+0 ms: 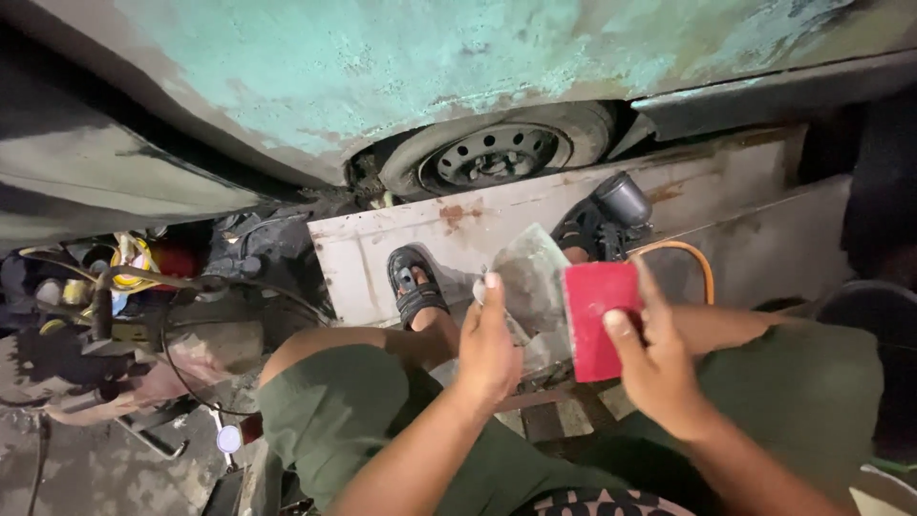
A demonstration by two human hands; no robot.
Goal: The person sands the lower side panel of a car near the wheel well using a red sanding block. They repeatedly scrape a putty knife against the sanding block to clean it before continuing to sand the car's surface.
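- The left hand (489, 349) is gripping a grey metal scraper blade (530, 277), with the thumb lying along the blade's near face and the other fingers wrapped behind it, so those fingers are staying out of sight.
- The right hand (657, 368) is pinching a red rectangular pad (600, 320) between the thumb on its front and the fingers at its right edge and back; the pad is touching the right side of the blade.
- Both things are being held in the air above the knees, in front of a white, rust-stained metal panel (497, 225) that is lying on the ground.
- The lower part of the blade is disappearing behind the left hand, and I cannot tell if it has a handle.
- The person is squatting in olive shorts (353, 411); the left foot in a black sandal (413, 282) is standing on the panel, while the other sandal (578, 229) is half covered by the blade.
- A spray gun with a metal cup (621, 201) is lying beside that sandal, and an orange hose (688, 258) is curving behind the right hand.
- Above, a car body with worn turquoise paint (401, 67) is filling the picture, cut off on all upper sides; its wheel (497, 153) is showing only partly under the arch.
- At the left, a dark heap of cans and cables (115, 287) is hard to make out; a yellow and a red container are showing there, but their labels are too blurred.
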